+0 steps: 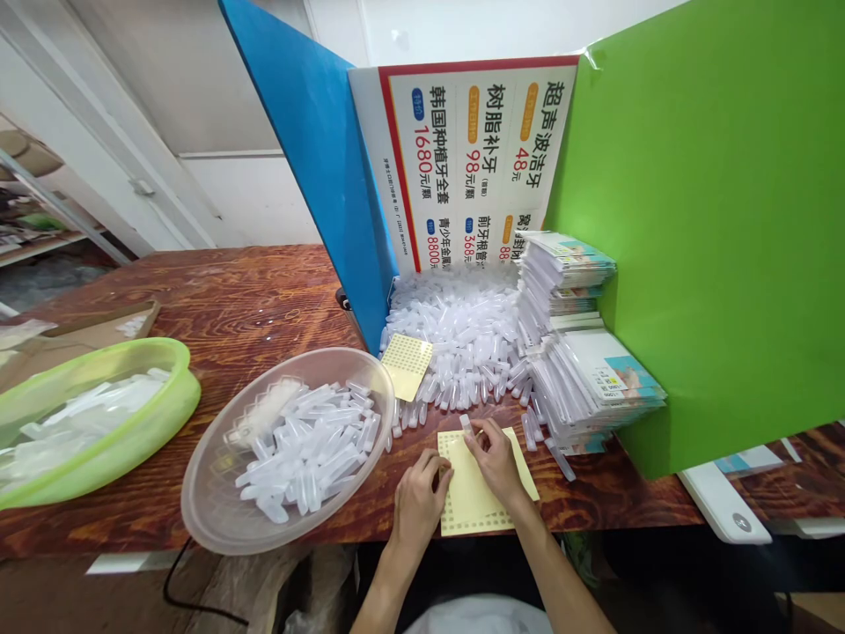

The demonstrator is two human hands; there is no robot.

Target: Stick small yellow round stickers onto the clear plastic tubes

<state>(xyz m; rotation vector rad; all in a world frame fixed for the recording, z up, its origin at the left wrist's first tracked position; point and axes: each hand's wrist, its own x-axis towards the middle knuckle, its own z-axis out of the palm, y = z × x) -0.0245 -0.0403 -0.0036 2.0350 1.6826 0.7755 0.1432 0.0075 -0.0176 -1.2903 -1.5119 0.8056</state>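
A pale yellow sticker sheet (479, 497) with rows of small marks along its edges lies at the table's front. Over its upper part, my right hand (494, 458) pinches a small translucent plastic tube (466, 425). My left hand (417, 495) rests at the sheet's left edge, thumb and forefinger closed together; whatever may be between them is too small to make out. Just beyond the hands spreads a large heap of similar translucent tubes (462, 335). Another yellow sticker sheet (407, 365), covered in small dots, lies on the heap's left front.
At left stands a clear plastic basin (204, 493) of tubes, then a green basin (188, 387) with more white pieces. Stacked printed cards (581, 387) are right of the heap. Blue (317, 132), printed (485, 158) and green (713, 229) panels wall it in.
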